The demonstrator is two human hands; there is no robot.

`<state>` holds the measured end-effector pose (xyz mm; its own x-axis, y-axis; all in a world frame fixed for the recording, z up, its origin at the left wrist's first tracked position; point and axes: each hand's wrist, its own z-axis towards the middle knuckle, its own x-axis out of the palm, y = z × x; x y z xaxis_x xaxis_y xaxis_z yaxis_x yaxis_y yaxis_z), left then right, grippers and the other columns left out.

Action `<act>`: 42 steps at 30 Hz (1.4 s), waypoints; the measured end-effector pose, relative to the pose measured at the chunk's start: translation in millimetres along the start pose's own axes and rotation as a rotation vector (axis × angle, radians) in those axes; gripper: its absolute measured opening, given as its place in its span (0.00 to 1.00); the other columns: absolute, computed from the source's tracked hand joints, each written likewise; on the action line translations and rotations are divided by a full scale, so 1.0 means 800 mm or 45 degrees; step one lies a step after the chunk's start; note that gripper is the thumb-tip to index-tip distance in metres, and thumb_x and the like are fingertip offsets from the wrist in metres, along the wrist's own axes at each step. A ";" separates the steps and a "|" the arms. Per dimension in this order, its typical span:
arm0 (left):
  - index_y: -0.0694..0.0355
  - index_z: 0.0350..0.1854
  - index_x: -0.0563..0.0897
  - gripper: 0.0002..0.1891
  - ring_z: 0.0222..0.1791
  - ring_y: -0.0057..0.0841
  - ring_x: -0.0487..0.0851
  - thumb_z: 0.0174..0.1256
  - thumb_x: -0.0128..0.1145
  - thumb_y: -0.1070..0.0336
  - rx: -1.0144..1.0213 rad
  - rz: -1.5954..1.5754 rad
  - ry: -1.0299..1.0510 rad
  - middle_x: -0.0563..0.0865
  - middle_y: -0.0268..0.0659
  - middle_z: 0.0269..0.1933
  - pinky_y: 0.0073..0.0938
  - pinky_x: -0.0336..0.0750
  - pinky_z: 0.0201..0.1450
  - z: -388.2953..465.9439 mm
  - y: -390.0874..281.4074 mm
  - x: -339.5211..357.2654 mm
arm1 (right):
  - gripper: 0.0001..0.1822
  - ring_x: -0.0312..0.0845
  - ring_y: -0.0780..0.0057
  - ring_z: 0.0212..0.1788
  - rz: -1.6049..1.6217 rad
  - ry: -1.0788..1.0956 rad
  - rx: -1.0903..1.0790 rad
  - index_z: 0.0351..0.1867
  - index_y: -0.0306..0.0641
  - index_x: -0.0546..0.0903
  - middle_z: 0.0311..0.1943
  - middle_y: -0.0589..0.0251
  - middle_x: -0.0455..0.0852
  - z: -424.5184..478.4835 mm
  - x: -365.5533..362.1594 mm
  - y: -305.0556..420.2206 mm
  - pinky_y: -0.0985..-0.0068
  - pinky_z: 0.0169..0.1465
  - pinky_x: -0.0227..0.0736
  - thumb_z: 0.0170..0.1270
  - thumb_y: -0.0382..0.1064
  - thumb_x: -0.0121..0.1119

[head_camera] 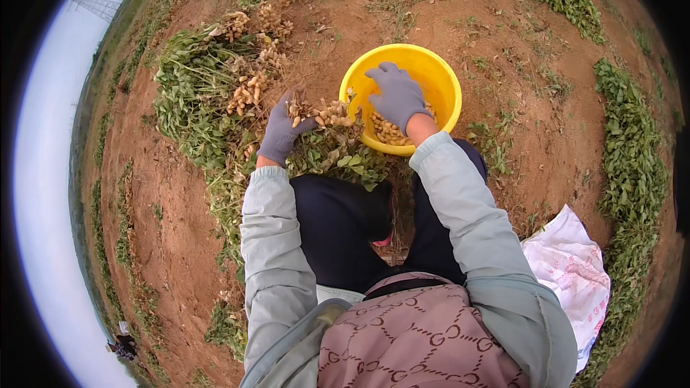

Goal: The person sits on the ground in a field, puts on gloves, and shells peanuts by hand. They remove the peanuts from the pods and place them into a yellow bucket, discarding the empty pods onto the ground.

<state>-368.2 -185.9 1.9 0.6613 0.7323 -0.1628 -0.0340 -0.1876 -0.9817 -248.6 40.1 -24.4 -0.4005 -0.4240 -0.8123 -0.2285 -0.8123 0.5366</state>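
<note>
My left hand (281, 132), in a grey glove, grips a peanut plant by its root end; a cluster of peanut pods (331, 113) sticks out toward the bucket. Leaves of a peanut plant (350, 159) hang below that hand, over my knee. My right hand (398, 94), gloved too, is over the yellow plastic bucket (454, 113) with its fingers spread; nothing shows in it, though its palm is hidden. Loose peanuts (389, 132) cover part of the bucket's bottom, partly behind my right wrist.
Pulled peanut plants (199, 97) with pods lie heaped at my left. A white woven sack (571, 275) bearing red print rests on the soil at my right. Beyond it runs a row of green plants (630, 140). A person (125, 346) is far off at lower left.
</note>
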 end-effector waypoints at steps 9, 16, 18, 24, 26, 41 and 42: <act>0.65 0.60 0.76 0.30 0.47 0.22 0.84 0.53 0.70 0.78 0.039 -0.066 0.051 0.86 0.33 0.49 0.25 0.79 0.51 -0.009 -0.001 -0.006 | 0.19 0.80 0.56 0.51 0.400 0.375 -0.267 0.45 0.45 0.85 0.45 0.54 0.84 -0.010 0.034 0.043 0.62 0.54 0.73 0.57 0.53 0.62; 0.65 0.61 0.76 0.31 0.47 0.21 0.83 0.52 0.71 0.78 0.018 -0.074 0.097 0.86 0.32 0.49 0.24 0.79 0.52 -0.004 0.009 -0.011 | 0.13 0.82 0.54 0.37 0.094 0.069 -0.348 0.32 0.44 0.85 0.35 0.58 0.86 -0.008 0.045 0.053 0.58 0.43 0.76 0.58 0.48 0.56; 0.65 0.61 0.76 0.31 0.47 0.20 0.83 0.52 0.70 0.78 0.025 -0.011 0.064 0.86 0.32 0.49 0.24 0.78 0.52 -0.004 0.008 -0.009 | 0.13 0.82 0.53 0.33 0.211 0.163 -0.342 0.29 0.42 0.84 0.31 0.56 0.86 -0.013 0.033 0.060 0.58 0.40 0.76 0.58 0.48 0.55; 0.65 0.60 0.78 0.29 0.48 0.20 0.82 0.52 0.70 0.78 0.061 0.062 0.026 0.86 0.32 0.48 0.26 0.77 0.52 0.000 -0.003 0.002 | 0.18 0.83 0.51 0.32 0.862 0.669 -0.227 0.25 0.38 0.84 0.26 0.49 0.85 -0.016 0.003 0.049 0.58 0.40 0.76 0.57 0.50 0.53; 0.64 0.59 0.78 0.28 0.48 0.21 0.82 0.51 0.71 0.78 0.058 0.088 -0.028 0.86 0.32 0.47 0.26 0.77 0.53 -0.001 0.012 -0.011 | 0.19 0.83 0.51 0.33 1.284 0.953 -0.030 0.27 0.38 0.85 0.26 0.50 0.86 -0.020 -0.015 0.047 0.57 0.41 0.76 0.56 0.52 0.54; 0.65 0.69 0.69 0.41 0.50 0.20 0.81 0.50 0.75 0.72 0.041 0.227 0.156 0.85 0.34 0.51 0.25 0.77 0.54 0.003 -0.001 -0.002 | 0.19 0.84 0.54 0.44 0.795 0.210 -0.229 0.50 0.44 0.81 0.39 0.53 0.87 -0.014 0.026 0.061 0.64 0.49 0.78 0.57 0.43 0.63; 0.64 0.57 0.77 0.28 0.46 0.20 0.82 0.52 0.73 0.72 0.147 0.224 0.117 0.86 0.33 0.47 0.25 0.78 0.51 0.006 0.004 0.004 | 0.18 0.84 0.53 0.44 0.768 0.197 -0.186 0.49 0.44 0.82 0.39 0.53 0.87 -0.011 0.023 0.060 0.63 0.49 0.77 0.57 0.43 0.63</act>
<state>-369.6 -181.3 -2.1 0.7031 0.6312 -0.3276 -0.2366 -0.2269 -0.9447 -258.9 -10.4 -15.9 -0.2857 -0.8679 -0.4063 0.1250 -0.4541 0.8821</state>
